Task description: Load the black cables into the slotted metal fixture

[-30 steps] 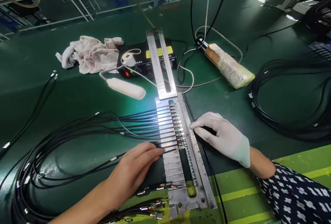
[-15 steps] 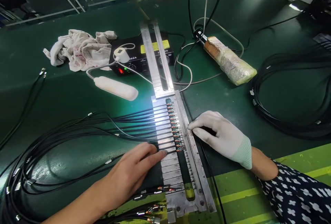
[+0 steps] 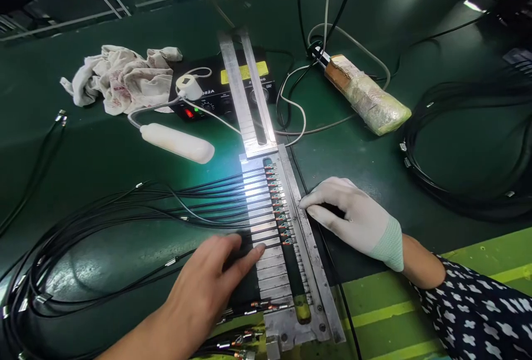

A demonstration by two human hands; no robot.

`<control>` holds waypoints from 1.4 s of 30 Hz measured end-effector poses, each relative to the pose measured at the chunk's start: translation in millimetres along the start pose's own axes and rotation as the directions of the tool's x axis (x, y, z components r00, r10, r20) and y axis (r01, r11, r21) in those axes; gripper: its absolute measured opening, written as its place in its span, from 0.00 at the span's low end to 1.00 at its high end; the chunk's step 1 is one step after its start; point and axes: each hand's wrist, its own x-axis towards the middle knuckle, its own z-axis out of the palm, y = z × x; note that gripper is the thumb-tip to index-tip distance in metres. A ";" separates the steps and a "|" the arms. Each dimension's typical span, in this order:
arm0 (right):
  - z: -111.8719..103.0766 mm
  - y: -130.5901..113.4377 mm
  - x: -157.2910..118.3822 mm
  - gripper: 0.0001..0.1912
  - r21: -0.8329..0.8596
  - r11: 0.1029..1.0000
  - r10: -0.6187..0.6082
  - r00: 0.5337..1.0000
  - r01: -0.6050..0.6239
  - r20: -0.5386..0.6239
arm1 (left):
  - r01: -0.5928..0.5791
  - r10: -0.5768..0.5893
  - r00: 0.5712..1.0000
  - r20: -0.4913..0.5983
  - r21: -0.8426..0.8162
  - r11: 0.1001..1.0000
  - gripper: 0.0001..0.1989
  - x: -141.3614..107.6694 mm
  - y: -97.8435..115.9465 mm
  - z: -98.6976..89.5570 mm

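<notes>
A slotted metal fixture (image 3: pixel 272 282) lies on the green table, with several black cables (image 3: pixel 216 205) laid side by side across its upper grooves, their stripped ends at the long slot. My bare left hand (image 3: pixel 211 277) is at the fixture's left edge, thumb and fingers apart, the thumb tip touching beside the lowest laid cable; nothing shows between them. On the right, my gloved right hand (image 3: pixel 353 219) rests its fingertips on the fixture's raised metal rail (image 3: pixel 305 227). Its thumb and index finger come close together at the rail; anything between them is too small to make out.
Behind the fixture stand a black control box (image 3: pixel 224 94), a slotted metal bar (image 3: pixel 233 72) and a white lamp (image 3: pixel 178 143). A crumpled cloth (image 3: pixel 124 80) lies back left, a wrapped tool (image 3: pixel 369 97) back right. Coiled black cables (image 3: pixel 419 183) lie at the right.
My left hand has opened, its fingers drawing back left from the lowest laid cable while the thumb stays near the fixture. My right hand keeps its place on the rail. The view has shifted slightly.
</notes>
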 end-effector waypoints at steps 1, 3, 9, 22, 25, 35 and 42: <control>0.1 0.3 0.2 0.09 -0.002 1.000 -0.002 1.000 0.002 0.001 | 0.022 -0.023 1.000 0.006 0.045 0.999 0.27 -4.3 2.2 3.4; 0.7 1.3 0.4 0.09 -0.004 1.000 -0.006 1.000 0.006 0.002 | 0.041 -0.045 0.998 0.043 0.085 0.996 0.30 -8.4 6.3 8.4; 1.6 6.1 -3.2 0.10 -0.040 0.998 -0.055 0.998 0.055 0.000 | 0.151 -0.133 0.983 0.129 -0.147 0.978 0.24 -2.7 13.0 -19.6; 2.8 7.5 -6.1 0.14 -0.116 0.992 -0.043 0.999 0.044 0.014 | 0.410 -0.378 0.912 0.158 -0.321 0.854 0.07 -80.6 20.9 -41.0; 2.8 5.1 -6.4 0.14 -0.120 0.992 -0.031 0.999 0.032 0.007 | 0.382 -0.396 0.918 0.028 -0.332 0.863 0.05 -77.3 22.1 -43.9; 7.9 -1.3 -17.3 0.12 -0.055 0.998 0.025 1.000 -0.026 -0.010 | 0.292 -0.297 0.955 0.026 -0.283 0.914 0.06 -19.0 40.5 0.1; 7.3 -0.2 -16.9 0.10 -0.049 0.999 -0.002 1.000 0.002 0.000 | 0.337 -0.354 0.935 -0.004 -0.296 0.894 0.04 -37.0 31.6 -7.5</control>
